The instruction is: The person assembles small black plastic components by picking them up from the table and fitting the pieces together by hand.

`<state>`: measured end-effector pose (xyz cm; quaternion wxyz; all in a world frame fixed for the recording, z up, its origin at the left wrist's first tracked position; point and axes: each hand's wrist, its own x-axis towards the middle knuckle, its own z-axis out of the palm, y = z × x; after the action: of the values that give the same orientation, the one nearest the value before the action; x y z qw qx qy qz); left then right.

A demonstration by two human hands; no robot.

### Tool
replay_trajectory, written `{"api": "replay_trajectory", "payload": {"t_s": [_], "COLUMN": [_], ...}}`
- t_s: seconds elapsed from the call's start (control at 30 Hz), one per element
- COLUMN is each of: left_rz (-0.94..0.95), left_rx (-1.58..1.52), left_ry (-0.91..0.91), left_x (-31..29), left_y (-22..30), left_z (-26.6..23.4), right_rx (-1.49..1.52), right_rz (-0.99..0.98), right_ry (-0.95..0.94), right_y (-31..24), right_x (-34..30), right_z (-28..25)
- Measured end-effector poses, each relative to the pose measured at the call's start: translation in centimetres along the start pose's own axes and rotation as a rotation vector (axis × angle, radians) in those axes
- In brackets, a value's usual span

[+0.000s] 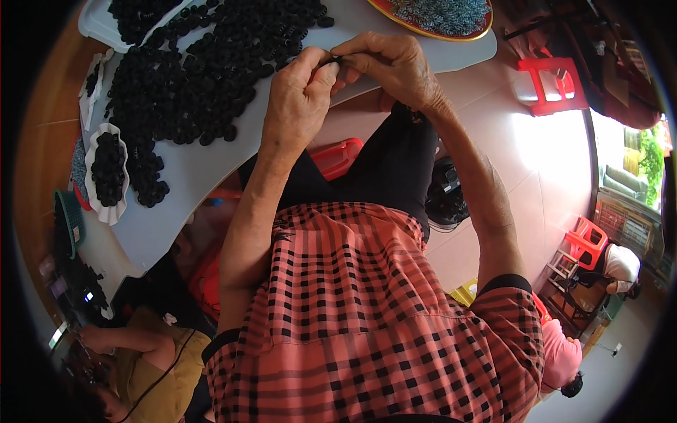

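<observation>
My left hand (300,99) and my right hand (398,70) meet over the table's near edge, thumbs and fingertips pinched together. Between them is a small black piece (336,60), mostly covered by the fingers. It resembles the small, rounded black parts (190,92) heaped on the table to the left of my hands. Beyond my right hand, a red plate with a yellow rim (451,38) holds many small silvery metal pieces, too fine to make out.
On the pale table (176,173) stand a white wavy-edged dish (109,214) and a white tray (87,29), both holding black parts. Red plastic stools (557,84) stand on the floor to the right. A person in a mustard top (159,381) sits at the lower left.
</observation>
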<state>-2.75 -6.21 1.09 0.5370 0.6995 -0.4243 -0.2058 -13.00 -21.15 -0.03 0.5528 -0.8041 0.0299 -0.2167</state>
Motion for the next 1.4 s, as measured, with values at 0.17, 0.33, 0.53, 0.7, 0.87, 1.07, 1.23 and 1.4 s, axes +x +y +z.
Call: {"api": "replay_trajectory", "payload": {"t_s": [0.17, 0.33, 0.53, 0.7, 0.87, 1.07, 1.23, 1.4], "left_rz": [-0.023, 0.026, -0.094, -0.216, -0.258, -0.296, -0.396, -0.391], "left_rx": [0.082, 0.078, -0.144, -0.412, -0.5, -0.559, -0.69, -0.699], "left_ry": [0.051, 0.077, 0.018, -0.072, -0.065, -0.071, -0.132, -0.097], "left_x": [0.0, -0.3, -0.4, -0.3, -0.2, -0.5, -0.7, -0.6], "left_y": [0.6, 0.7, 0.4, -0.4, -0.3, -0.5, 0.9, 0.4], "left_z": [0.8, 1.0, -0.7, -1.1, -0.6, -0.5, -0.5, -0.5], "right_rx": [-0.057, -0.139, 0.091, -0.279, -0.294, -0.394, -0.292, -0.269], "right_rz": [0.063, -0.006, 0.026, -0.081, -0.135, -0.384, -0.184, -0.155], "right_ry": [0.109, 0.211, 0.127, 0.109, 0.144, 0.217, 0.166, 0.19], "right_y": [-1.2, -1.3, -1.1, -1.9, -0.8, 0.0, -0.6, -0.9], "right_x": [-0.5, -1.1, -1.4, -0.5, -0.5, -0.3, -0.6, -0.5], "right_z": [1.3, 1.9, 1.8, 2.2, 2.7, 2.9, 2.5, 2.7]}}
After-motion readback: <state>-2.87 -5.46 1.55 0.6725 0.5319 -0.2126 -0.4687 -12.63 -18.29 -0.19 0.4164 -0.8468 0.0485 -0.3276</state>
